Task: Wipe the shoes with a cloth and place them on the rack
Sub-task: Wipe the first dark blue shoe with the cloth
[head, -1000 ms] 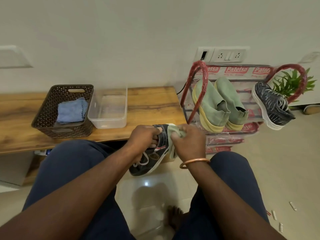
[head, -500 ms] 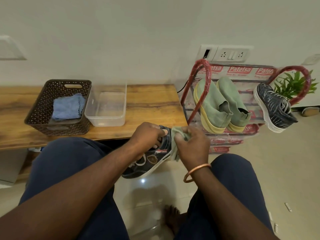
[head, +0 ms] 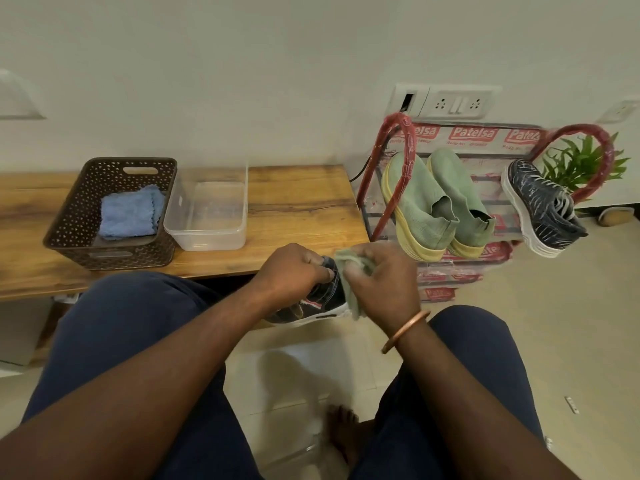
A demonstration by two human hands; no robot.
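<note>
My left hand grips a dark sneaker with a white sole, held between my knees above the floor. Against the sneaker's right side my right hand holds a bunched pale green cloth; much of the shoe is hidden behind both hands. To the right stands a red-framed shoe rack. On it lean a pair of green slip-on shoes and one dark sneaker matching the held one.
A wooden bench in front of me carries a brown perforated basket with a folded blue cloth and a clear plastic tub. A wall socket and a green plant sit behind the rack. My bare foot rests on the tiled floor.
The held sneaker has tipped flatter and sunk further behind my hands. My right hand with the green cloth has shifted slightly along its side. The camera moved a little.
</note>
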